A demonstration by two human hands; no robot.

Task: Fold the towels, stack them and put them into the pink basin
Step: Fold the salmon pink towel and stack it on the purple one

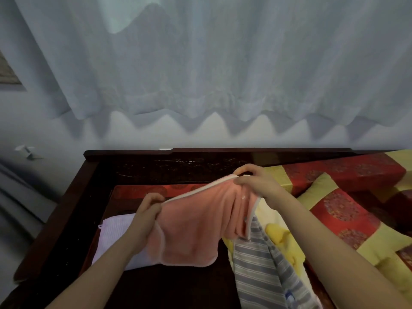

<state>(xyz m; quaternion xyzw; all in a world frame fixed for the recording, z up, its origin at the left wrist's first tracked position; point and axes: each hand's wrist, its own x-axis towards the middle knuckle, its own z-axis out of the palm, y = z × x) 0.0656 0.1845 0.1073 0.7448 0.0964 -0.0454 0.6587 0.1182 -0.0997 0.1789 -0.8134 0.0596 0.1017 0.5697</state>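
Observation:
A salmon-pink towel (196, 226) with a pale trim hangs in the air between both hands over a dark wooden surface (174, 286). My left hand (148, 211) pinches its left top corner. My right hand (254, 179) pinches the right top corner, held higher and farther back. Under my left forearm lies a folded pale lilac towel (111, 237). To the right lie a grey striped towel (263, 270) and a white and yellow towel (281, 235), both unfolded. The pink basin is not in view.
A dark wooden backrest (178, 166) runs across behind the towels, with an armrest (60, 206) on the left. Red and yellow patterned cushions (343, 210) fill the right side. A white curtain (200, 63) hangs against the wall behind.

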